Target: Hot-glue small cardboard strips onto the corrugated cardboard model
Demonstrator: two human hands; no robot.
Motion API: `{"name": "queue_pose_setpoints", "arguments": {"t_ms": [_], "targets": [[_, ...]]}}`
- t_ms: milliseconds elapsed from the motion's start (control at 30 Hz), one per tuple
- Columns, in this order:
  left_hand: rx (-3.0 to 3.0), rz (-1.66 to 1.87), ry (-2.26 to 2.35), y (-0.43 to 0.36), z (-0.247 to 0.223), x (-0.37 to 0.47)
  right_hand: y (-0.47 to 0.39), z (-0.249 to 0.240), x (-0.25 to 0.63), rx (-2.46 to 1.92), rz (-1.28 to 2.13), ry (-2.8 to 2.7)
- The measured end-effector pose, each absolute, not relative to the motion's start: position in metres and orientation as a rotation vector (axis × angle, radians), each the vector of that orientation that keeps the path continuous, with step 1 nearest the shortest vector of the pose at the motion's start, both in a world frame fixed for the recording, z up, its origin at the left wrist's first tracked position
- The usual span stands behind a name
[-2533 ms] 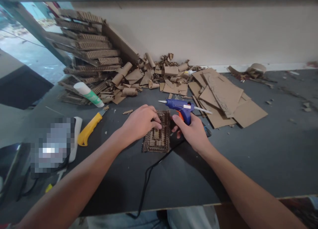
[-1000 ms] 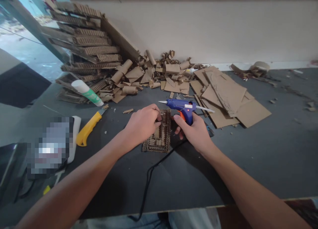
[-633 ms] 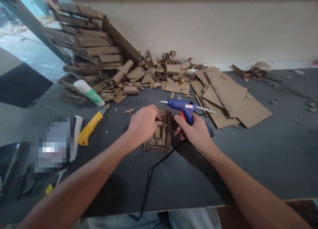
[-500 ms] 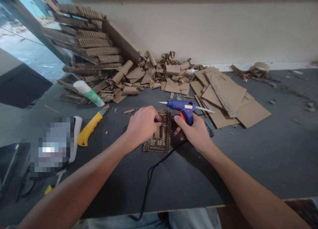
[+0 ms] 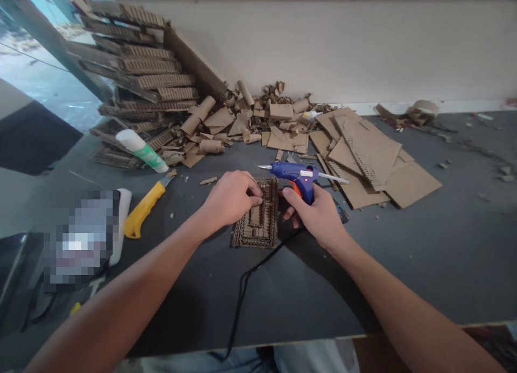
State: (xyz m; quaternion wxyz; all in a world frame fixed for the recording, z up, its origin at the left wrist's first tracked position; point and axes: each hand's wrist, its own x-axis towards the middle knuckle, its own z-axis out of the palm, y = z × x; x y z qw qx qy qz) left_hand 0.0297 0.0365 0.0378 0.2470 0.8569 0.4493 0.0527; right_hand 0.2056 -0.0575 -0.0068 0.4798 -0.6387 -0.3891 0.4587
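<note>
A rectangular cardboard piece (image 5: 258,230), built up from corrugated strips in nested outlines, lies on the dark table in front of me. My left hand (image 5: 232,198) is over its upper left part, thumb and fingers pinched at the strips; whatever is between the fingertips is too small to make out. Wrapped in my right hand (image 5: 317,214) is a blue glue gun (image 5: 293,172) with an orange trigger. Its metal nozzle points left above the far end of the piece, and a clear glue stick (image 5: 333,178) juts from its back.
A yellow utility knife (image 5: 146,208), a white-and-green tube (image 5: 141,149) and a blurred-out phone-like device (image 5: 81,243) lie left. Corrugated cardboard frames (image 5: 149,66) are stacked behind, beside cardboard scraps (image 5: 242,119). Flat cardboard sheets (image 5: 412,181) lie right. A black cord (image 5: 242,287) crosses the table front.
My left hand has shifted slightly left and back on the cardboard piece, uncovering more of its middle. My right hand and the glue gun stay in place.
</note>
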Motion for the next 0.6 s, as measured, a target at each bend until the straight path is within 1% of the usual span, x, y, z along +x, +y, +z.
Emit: {"name": "queue_pose_setpoints", "arguments": {"t_ms": [233,433,600], "targets": [[2.253,0.146,1.235,0.0384,0.0403,0.0290,-0.0577,-0.0064,0.2059,-1.557,1.119,-0.956],[2.317,0.151,1.326,0.0345,0.0417,0.0282,-0.0580,-0.0048,0.2055,-1.566,1.111,-0.969],[2.370,0.146,1.299,0.0330,0.0437,0.0288,-0.0586,-0.0035,0.2053,-1.574,1.104,-0.975]]}}
